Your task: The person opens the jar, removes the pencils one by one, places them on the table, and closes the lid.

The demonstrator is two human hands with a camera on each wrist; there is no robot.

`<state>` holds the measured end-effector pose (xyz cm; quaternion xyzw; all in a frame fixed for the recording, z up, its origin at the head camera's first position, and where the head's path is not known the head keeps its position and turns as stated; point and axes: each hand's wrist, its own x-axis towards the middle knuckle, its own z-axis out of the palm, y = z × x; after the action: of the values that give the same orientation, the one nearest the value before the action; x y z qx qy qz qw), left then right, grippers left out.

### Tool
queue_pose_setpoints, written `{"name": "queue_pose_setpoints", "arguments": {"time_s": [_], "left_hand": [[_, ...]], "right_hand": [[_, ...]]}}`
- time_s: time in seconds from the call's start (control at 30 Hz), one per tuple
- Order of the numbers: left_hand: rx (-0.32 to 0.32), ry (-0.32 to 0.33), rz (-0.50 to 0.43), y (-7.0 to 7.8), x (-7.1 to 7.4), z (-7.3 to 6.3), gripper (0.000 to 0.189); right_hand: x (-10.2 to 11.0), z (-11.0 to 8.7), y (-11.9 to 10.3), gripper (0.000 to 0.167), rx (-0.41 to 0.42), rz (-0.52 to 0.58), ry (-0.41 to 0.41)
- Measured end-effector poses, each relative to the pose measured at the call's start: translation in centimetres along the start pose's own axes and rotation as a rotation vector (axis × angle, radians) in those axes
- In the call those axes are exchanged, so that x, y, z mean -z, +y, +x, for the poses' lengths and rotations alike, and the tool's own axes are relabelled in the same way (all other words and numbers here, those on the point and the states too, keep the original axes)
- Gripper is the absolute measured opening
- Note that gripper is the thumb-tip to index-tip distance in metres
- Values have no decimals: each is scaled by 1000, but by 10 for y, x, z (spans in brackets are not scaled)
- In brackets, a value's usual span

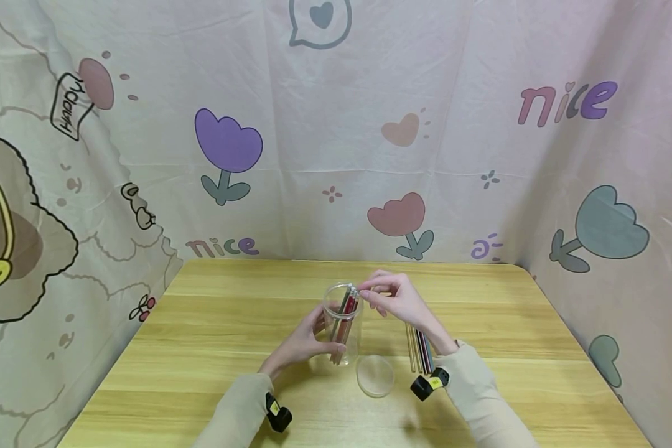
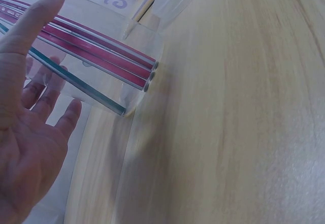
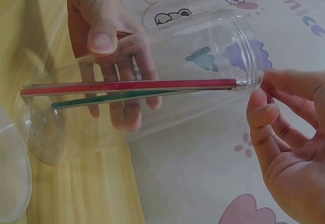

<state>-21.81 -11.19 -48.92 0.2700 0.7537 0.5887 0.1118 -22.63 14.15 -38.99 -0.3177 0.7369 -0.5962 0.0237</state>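
Note:
My left hand (image 1: 308,341) holds a clear plastic jar (image 1: 350,351) on the table, thumb on one side and fingers behind it. Inside, several red pencils (image 2: 96,51) and a green pencil (image 2: 84,86) lean together, lower ends at the jar's base. Their silver-and-white tops reach the mouth. At the rim, my right hand (image 3: 294,127) has its thumb and index fingertips close together, beside the pencil tops. No pencil shows between those fingertips. In the head view the right hand (image 1: 394,298) comes in from the right, partly over the jar's edge.
A clear round lid (image 1: 376,376) lies on the wooden table (image 1: 229,311) just in front of the jar. More pencils (image 1: 417,348), gold, dark and blue, lie side by side under my right forearm. A printed cloth (image 1: 313,124) hangs behind the table.

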Motion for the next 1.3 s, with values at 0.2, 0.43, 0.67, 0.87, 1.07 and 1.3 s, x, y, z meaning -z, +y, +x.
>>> {"name": "queue_pose_setpoints", "arguments": {"time_s": [0.2,0.43,0.67,0.87,1.07,1.3], "left_hand": [[6,1,5,0,0,0,82],[12,-4,3,1,1,1,83],[6,-5,1,1,1,1,82],[-8,-8,-9,1,1,0,81],[-10,-6,-8,1,0,0,80],[-21,-8,-4,-1,1,0,80]], "right_hand": [[-1,-1,-2,17,25,-41,-15],[-2,2,-4,13,50,-74,-34],[-4,5,-9,10,-26,-55,-48],[-4,8,-11,13,-156,12,-64],[-4,9,-10,20,-200,83,-99],[-4,8,-10,22,-175,77,-105]]}}
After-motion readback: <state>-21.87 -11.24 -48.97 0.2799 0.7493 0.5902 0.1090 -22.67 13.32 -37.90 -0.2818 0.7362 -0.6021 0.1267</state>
